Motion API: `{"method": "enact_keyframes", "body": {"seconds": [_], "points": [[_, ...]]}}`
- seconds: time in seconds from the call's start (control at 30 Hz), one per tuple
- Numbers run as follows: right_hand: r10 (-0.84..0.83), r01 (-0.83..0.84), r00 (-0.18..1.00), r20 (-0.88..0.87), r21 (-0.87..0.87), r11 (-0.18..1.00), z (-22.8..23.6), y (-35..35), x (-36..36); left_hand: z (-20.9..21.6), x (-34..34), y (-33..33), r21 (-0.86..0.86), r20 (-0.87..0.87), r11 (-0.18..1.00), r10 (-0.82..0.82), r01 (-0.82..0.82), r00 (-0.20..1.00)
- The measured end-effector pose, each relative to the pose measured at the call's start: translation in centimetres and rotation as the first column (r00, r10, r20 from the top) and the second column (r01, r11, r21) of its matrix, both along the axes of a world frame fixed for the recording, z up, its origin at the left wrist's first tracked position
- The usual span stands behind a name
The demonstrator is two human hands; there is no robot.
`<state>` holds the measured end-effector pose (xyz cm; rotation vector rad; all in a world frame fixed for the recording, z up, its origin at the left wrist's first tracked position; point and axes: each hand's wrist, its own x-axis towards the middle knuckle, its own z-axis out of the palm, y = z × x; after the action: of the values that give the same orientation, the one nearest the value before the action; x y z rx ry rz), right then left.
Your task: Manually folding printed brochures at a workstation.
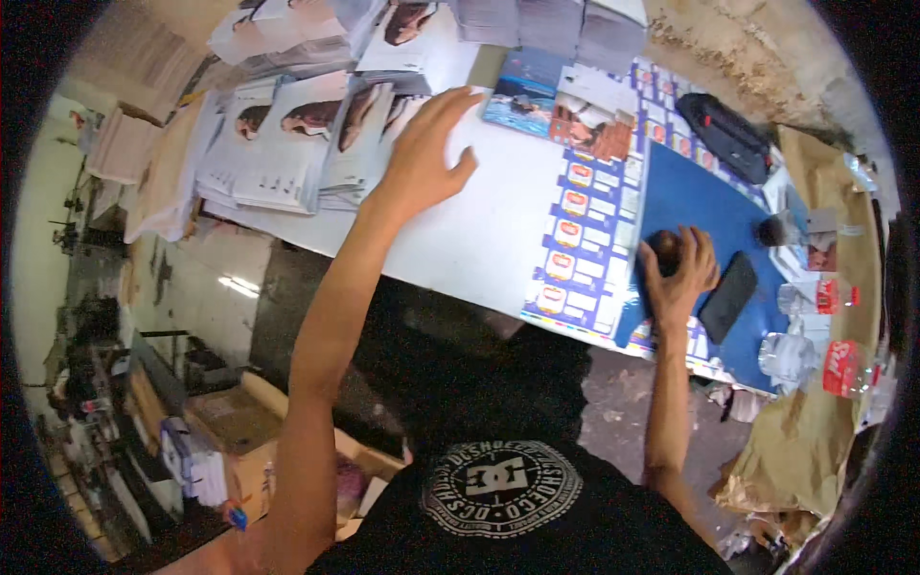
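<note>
While the left hand (422, 158) stands over the white tabletop (489, 220), the right hand (682, 268) is at work on the far side of it. Head view, the only one: left hand has its fingers extended forward and the thumb spread away from them, nothing between. Its wrist side overlaps, in view, the nearest of the stacks of white printed sheets (278, 172); contact cannot be told. These stacks bear brown pictures and line the left part of the table.

Right hand: thumb on one side, fingers curled on the other, gripping a dark round object (663, 247). Object location: over the left part of a blue board (738, 216); whether it rests on the board or is lifted, cannot tell.

Just right of the right hand, a dark flat rectangular object (728, 297) lies on the board, apart from the fingers. Left of the board: a purple-and-white printed sheet (575, 230). Beyond, two picture pieces side by side, a blue one (520, 101) and a reddish-brown one (594, 120). A black pouch (725, 137) lies at the far right; clear bottles with red labels (843, 367) sit by the right edge.
</note>
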<state>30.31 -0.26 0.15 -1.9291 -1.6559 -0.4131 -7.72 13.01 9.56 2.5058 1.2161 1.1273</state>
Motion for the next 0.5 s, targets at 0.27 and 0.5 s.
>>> {"method": "enact_keyframes", "body": {"seconds": [0.27,0.5], "points": [[0.356,-0.344,0.551,-0.754,0.184,0.921,0.3,-5.9,-5.0,-9.8,4.4,7.7,0.01,-0.297,0.995,0.093,-0.095,0.95],[-0.069,-0.425,-0.468,-0.881,0.156,0.892,2.2,-5.5,-9.1,-10.5,3.1,-7.0,-0.063,-0.278,0.993,0.08,-0.101,0.957]]}}
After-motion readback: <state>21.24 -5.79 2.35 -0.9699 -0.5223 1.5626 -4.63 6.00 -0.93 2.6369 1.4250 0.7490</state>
